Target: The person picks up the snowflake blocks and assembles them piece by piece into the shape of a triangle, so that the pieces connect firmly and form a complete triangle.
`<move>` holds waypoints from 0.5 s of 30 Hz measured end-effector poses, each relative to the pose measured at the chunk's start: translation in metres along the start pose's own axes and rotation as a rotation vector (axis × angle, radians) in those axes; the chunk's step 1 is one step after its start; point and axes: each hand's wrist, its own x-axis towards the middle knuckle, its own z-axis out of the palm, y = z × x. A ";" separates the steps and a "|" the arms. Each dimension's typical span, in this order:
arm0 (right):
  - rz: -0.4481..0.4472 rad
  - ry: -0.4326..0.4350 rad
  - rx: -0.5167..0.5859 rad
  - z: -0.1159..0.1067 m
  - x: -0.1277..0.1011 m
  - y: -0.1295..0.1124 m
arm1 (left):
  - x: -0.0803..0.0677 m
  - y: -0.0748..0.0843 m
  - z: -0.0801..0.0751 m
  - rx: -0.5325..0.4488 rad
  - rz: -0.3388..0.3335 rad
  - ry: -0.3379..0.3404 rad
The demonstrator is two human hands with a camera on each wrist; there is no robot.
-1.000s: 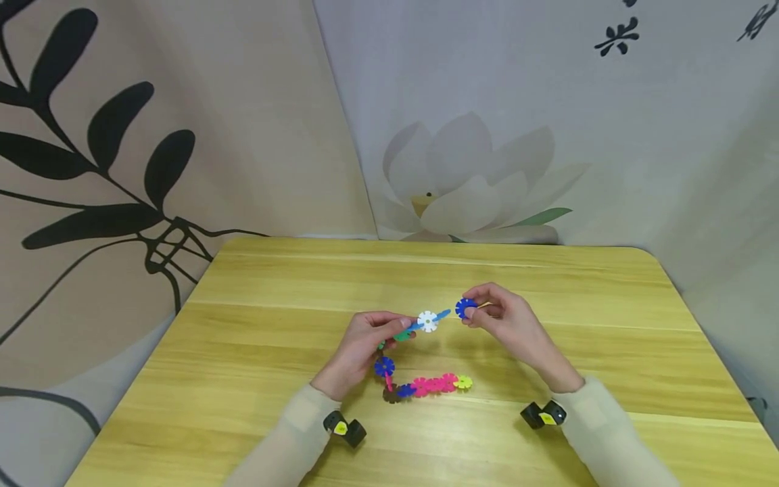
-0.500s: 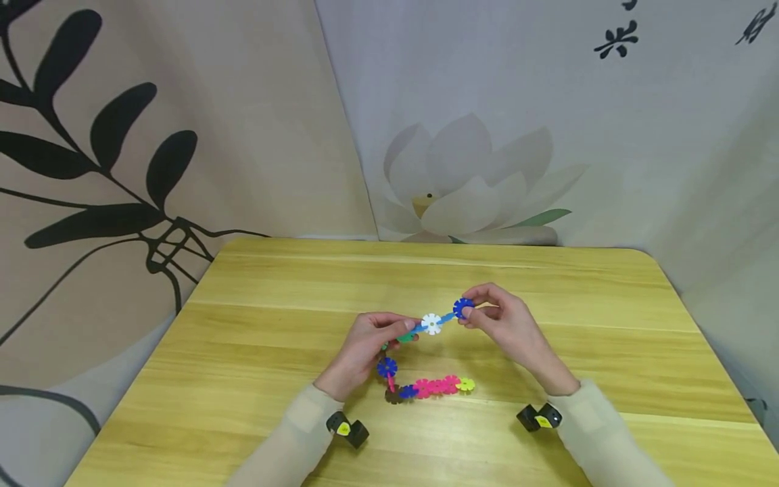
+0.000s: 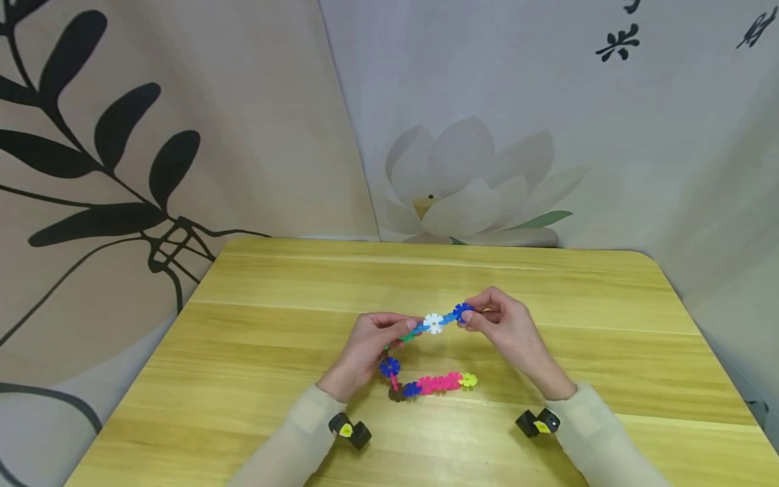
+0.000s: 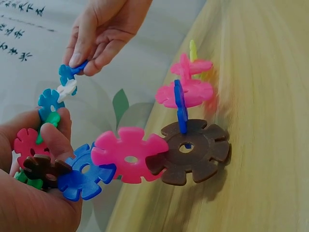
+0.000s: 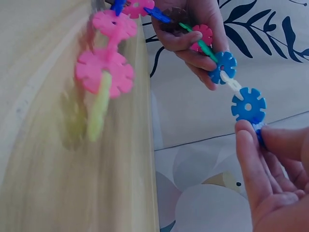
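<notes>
A chain of notched plastic snowflake discs curves between and below my hands. My left hand [image 3: 371, 343] holds it partway along, fingers curled about green, red and brown discs. Beyond those fingers the chain runs through a light-blue disc [image 4: 50, 101], a white disc [image 3: 433, 324] and another light-blue disc [image 5: 248, 104]. My right hand [image 3: 505, 328] pinches a dark blue disc [image 3: 460, 312] between thumb and fingers, its edge meeting that last light-blue disc's slots. The other end hangs past a brown disc [image 4: 205, 152] and pink discs [image 3: 439, 383] to a yellow disc [image 3: 468, 381], low over the table.
The wooden table [image 3: 243, 325] spreads around both hands. Behind it stand pale cloth backdrops [image 3: 487, 88] printed with leaves and a lotus. Each wrist wears a small black camera [image 3: 349, 431].
The dark blue disc in my right hand was apart from the chain's light-blue end and now meets it. My left hand has shifted slightly right with the chain.
</notes>
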 end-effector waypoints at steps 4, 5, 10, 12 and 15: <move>-0.017 0.009 0.016 0.001 -0.001 0.001 | 0.000 -0.001 0.000 -0.013 -0.003 0.006; -0.021 0.011 0.021 0.002 -0.001 0.001 | 0.000 -0.002 0.000 -0.016 -0.001 0.006; -0.012 0.012 0.040 0.003 -0.001 0.003 | 0.000 -0.004 0.000 -0.016 0.005 0.008; -0.005 0.013 0.042 0.003 0.000 0.004 | 0.000 -0.004 0.000 -0.008 0.003 0.002; 0.010 0.012 0.039 0.002 0.001 0.005 | 0.000 -0.004 0.000 0.020 0.002 -0.034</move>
